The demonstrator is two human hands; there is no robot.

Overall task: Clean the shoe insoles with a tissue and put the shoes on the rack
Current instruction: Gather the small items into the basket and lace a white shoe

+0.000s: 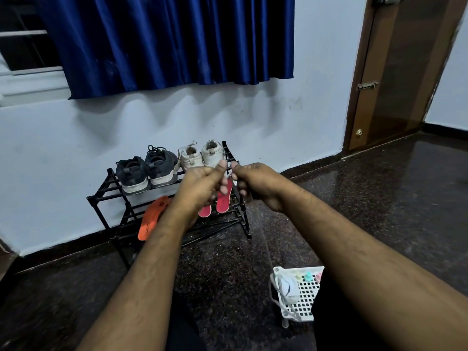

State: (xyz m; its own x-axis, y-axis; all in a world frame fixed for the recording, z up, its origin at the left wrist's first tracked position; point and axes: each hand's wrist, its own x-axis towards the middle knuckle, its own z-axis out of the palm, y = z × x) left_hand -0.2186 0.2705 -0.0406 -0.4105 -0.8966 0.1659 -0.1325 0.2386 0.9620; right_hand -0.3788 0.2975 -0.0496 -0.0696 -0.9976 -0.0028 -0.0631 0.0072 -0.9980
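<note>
My left hand (202, 184) and my right hand (255, 182) meet in front of the black shoe rack (119, 198), fingers curled and fingertips almost touching. A small white scrap (229, 175), possibly tissue, shows pinched between them. On the top shelf stand a pair of dark shoes (147, 172) at the left and a pair of white shoes (201, 155) at the right. Two red insoles (225, 200) lie on the lower shelf, partly hidden by my left hand. An orange insole (152, 219) leans against the rack's lower left.
A white perforated basket (306, 297) sits on the dark speckled floor at the lower right, holding a face mask (287, 287) and small coloured items. Behind the rack is a pale wall with a blue curtain (172, 39). A brown door (395, 72) stands at the right.
</note>
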